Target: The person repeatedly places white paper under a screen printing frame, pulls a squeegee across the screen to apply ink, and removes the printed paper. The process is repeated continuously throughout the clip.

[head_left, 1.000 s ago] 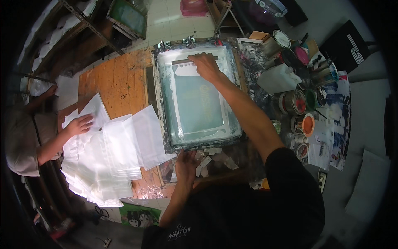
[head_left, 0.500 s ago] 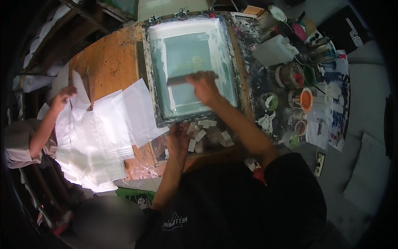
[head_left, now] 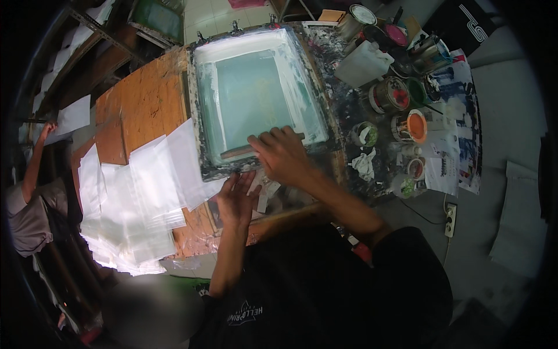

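Observation:
A screen-printing frame [head_left: 203, 110] with a pale green mesh lies flat on the paint-stained table. My right hand [head_left: 282, 154] grips a wooden squeegee [head_left: 235, 152] at the near end of the mesh, fingers wrapped over its handle. My left hand [head_left: 235, 198] rests flat, fingers spread, on the frame's near edge just below the squeegee. Clear plastic bags [head_left: 139, 192] lie fanned in a stack on the brown board to the left of the frame.
Several open ink cans [head_left: 392, 96], an orange pot [head_left: 417, 125], a white jug [head_left: 363, 64] and rags [head_left: 365, 164] crowd the table's right side. Another person [head_left: 29, 198] at the far left holds up a white sheet [head_left: 74, 115]. A power strip [head_left: 449, 218] lies on the floor.
My right hand has pulled the squeegee from the frame's far end down to its near edge. The person at left has lifted an arm away from the bags toward the shelf.

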A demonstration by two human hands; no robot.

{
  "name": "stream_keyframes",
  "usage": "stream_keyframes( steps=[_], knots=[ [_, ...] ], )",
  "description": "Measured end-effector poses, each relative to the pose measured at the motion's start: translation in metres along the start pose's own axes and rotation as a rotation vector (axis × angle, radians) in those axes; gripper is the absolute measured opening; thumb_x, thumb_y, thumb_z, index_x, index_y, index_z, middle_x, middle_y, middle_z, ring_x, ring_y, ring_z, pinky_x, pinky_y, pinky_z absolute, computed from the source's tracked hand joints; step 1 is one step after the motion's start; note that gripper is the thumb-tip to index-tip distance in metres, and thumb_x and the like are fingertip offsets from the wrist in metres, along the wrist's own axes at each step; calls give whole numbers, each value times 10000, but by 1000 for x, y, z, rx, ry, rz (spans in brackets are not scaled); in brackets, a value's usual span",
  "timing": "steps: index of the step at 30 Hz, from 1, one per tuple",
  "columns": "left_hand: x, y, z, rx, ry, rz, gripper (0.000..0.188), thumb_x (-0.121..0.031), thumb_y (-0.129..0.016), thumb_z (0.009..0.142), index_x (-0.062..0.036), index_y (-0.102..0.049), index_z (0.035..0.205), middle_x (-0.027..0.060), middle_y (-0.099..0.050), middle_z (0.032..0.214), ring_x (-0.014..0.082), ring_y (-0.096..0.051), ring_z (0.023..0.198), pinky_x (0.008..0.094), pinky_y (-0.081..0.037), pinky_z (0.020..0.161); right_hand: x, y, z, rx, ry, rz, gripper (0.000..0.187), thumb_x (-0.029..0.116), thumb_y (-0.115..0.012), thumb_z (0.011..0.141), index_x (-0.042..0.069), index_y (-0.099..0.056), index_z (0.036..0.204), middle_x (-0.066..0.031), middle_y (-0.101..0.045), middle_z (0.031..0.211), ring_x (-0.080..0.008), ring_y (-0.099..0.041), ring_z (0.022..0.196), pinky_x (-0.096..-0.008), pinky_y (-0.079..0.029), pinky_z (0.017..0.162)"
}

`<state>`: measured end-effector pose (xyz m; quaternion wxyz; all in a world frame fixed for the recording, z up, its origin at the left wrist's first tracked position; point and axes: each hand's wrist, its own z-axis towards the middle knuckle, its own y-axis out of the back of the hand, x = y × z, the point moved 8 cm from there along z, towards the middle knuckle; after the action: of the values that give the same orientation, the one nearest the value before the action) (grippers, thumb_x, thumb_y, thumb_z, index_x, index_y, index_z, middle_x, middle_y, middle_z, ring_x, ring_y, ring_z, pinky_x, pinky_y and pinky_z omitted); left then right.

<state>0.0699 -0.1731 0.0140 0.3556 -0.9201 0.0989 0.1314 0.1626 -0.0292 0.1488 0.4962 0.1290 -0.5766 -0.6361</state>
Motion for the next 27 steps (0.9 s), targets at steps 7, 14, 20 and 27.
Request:
stream_keyframes(
  steps=[7,14,20,27],
  knots=[
    [-97,-146,-24,494,-388,153,145,-143,-591,952,-27,-655,1013,168,-678,1147,323,-618,1143,528,-388,1115,12,121,107,-354,223,-135,354,399,-674,906,46,-675,896,-97,-586,581,-239,-574,472,-398,-459,493],
    [-184,-103,224,67,-1220,1227,318,-175,-718,921,-10,-674,1190,158,-652,1301,327,-621,1122,384,-477,973,14,172,203,-193,187,-162,522,525,-659,898,21,-784,846,-169,-680,618,-322,-715,629,-442,-563,628],
    [-124,-153,180,76,-1515,1485,166,-133,-688,933,-20,-734,1047,172,-728,909,316,-699,829,406,-532,771,-4,191,231,180,-40,53,432,358,-584,1039,34,-678,769,44,-410,493,-53,-302,414,-240,-296,396],
    [-248,-31,151,-360,-1042,1116,179,-106,-700,915,53,-731,992,106,-700,707,149,-626,563,312,-520,532,-4,190,257,177,-146,11,504,440,-652,992,28,-665,703,-14,-472,503,-104,-392,438,-333,-398,447]
  ],
)
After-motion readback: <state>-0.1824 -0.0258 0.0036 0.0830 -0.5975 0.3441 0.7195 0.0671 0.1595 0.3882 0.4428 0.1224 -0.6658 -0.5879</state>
